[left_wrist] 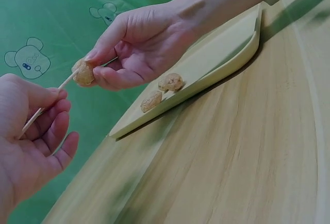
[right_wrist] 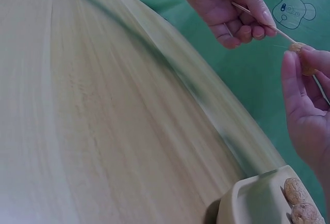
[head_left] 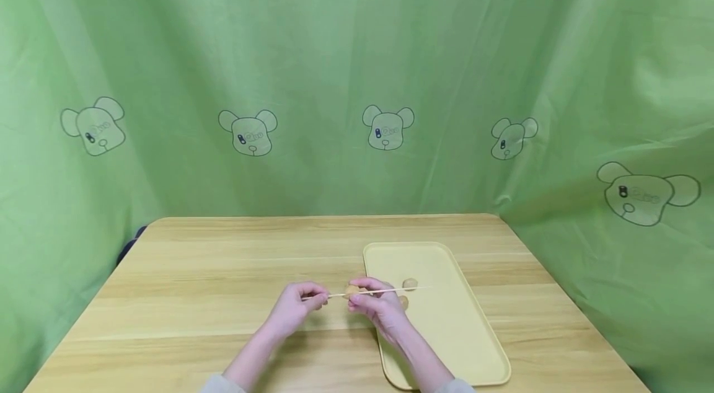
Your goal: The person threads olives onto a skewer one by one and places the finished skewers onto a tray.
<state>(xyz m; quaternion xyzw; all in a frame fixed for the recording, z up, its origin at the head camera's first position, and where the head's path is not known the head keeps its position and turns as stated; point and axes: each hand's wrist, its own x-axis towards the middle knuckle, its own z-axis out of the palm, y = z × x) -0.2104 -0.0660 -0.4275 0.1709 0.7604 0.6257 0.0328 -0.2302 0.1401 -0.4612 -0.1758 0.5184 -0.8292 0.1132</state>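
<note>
A thin wooden skewer [head_left: 337,295] runs nearly level above the table. My left hand [head_left: 295,307] pinches its left part between thumb and index finger; the other fingers curl loosely in the left wrist view. On the skewer sits a light brown meatball [left_wrist: 83,73], which my right hand [head_left: 385,311] pinches between thumb and fingertips. Beyond the right hand, the thin far end of the skewer stretches over the yellow tray [head_left: 463,343]. Two similar meatballs [left_wrist: 171,82] [head_left: 409,284] rest on the tray close by the right hand.
The tray stands lengthwise on the right half of the wooden table [head_left: 195,294], its raised rim under the right forearm. A green curtain [head_left: 312,176] with bear-head prints hangs behind the table and along both sides.
</note>
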